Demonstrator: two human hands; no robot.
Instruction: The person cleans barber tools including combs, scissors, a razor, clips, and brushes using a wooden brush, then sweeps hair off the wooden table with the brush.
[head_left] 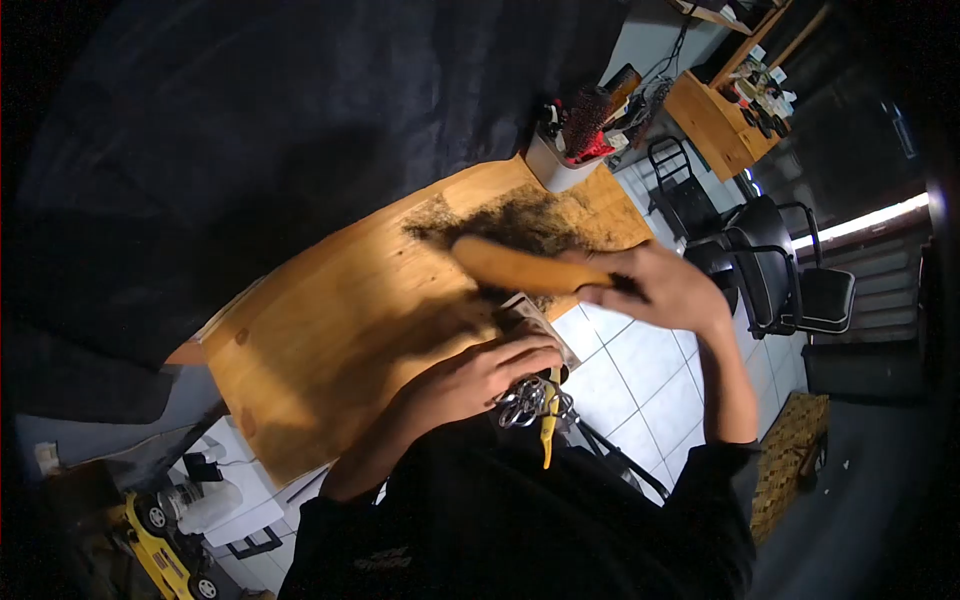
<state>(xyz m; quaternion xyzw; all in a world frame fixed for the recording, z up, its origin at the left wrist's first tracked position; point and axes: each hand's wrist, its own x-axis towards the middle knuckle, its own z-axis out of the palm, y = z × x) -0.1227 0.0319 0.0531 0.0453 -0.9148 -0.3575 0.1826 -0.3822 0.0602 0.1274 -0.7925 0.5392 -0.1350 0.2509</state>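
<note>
My right hand (665, 287) is wrapped round the end of an orange-brown brush-like tool (520, 268), blurred by motion, above the wooden table (310, 330). Dark hair clippings (520, 218) lie in a heap beside and beyond the tool. At the table's near edge, my left hand (505, 368) has its fingers bent over a grey, box-like holder (535, 322). Scissors with metal ring handles (522, 402) and a yellow-handled item (550, 425) stick out below that hand.
A grey bin of hairbrushes and combs (565, 172) stands at the table's far corner. Black chairs (765, 250) and a wooden shelf (730, 125) are at the right. A yellow toy truck (160, 555) is at the lower left. Dark cloth (250, 130) hangs behind the table.
</note>
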